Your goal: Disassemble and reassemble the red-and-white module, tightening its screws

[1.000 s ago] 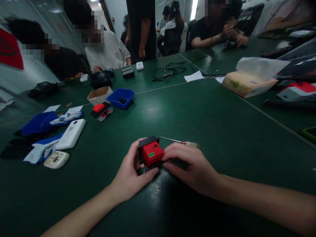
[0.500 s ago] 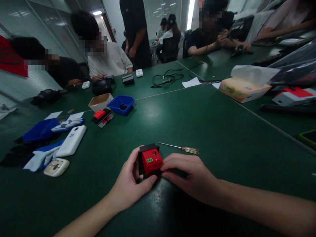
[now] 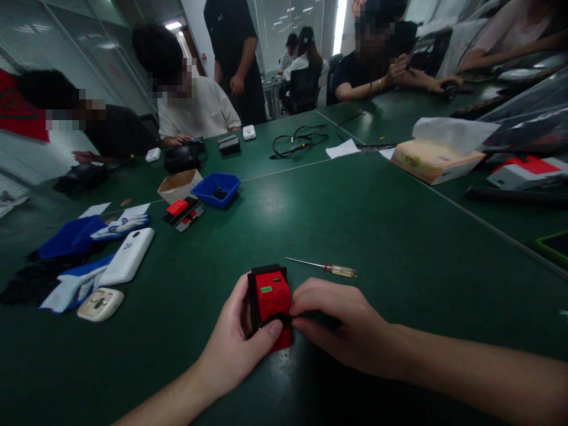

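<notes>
Evidently this is fine fingertip work, so I'd put steadiness first. My left grip [image 3: 233, 338] is wrapped round the red-and-black module [image 3: 272, 300], fingers behind the dark frame and thumb across its lower front. The module sits in front of me at the near side of the worktop [image 3: 355, 219], green connector [image 3: 266, 290] facing up; whether its underside touches the surface I can't make out. My right grip [image 3: 355, 331] has thumb and forefinger drawn close together at the module's right edge, but I cannot tell whether they are closed on a small part or merely pressing there.

To do this well, I'd let the left side carry the load and use only light, straight pressure from the right, since a sideways push could twist the module in my palm. That left thumb lies near the spot being worked, so I'd shift it a little for a clearer line of sight. The screwdriver [image 3: 327, 267] lies just beyond my right knuckles; I'd avoid knocking it.
</notes>
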`<state>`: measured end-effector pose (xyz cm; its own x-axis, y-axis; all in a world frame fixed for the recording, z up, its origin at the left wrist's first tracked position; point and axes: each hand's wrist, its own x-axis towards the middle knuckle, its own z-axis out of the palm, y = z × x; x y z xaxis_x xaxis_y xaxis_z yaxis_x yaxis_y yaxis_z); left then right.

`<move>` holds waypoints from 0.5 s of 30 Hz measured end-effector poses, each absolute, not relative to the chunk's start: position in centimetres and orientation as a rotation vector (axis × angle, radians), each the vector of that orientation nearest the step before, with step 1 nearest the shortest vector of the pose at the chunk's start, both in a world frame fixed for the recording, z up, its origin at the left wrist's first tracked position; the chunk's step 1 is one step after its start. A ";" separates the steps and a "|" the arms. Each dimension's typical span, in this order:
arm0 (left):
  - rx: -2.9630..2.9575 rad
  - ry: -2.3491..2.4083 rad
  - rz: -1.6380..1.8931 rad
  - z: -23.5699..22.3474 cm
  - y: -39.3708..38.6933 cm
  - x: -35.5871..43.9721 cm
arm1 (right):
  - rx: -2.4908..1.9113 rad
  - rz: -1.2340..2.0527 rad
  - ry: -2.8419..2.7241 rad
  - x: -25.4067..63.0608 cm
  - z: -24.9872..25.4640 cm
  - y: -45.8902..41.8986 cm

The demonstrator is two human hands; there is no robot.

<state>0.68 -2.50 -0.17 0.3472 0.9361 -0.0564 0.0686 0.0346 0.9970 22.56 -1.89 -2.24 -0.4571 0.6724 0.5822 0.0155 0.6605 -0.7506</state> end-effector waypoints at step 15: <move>1.353 0.997 0.844 0.0 -2.5 0.9 | -0.510 0.865 -1.976 22.7 -2.3 -1.9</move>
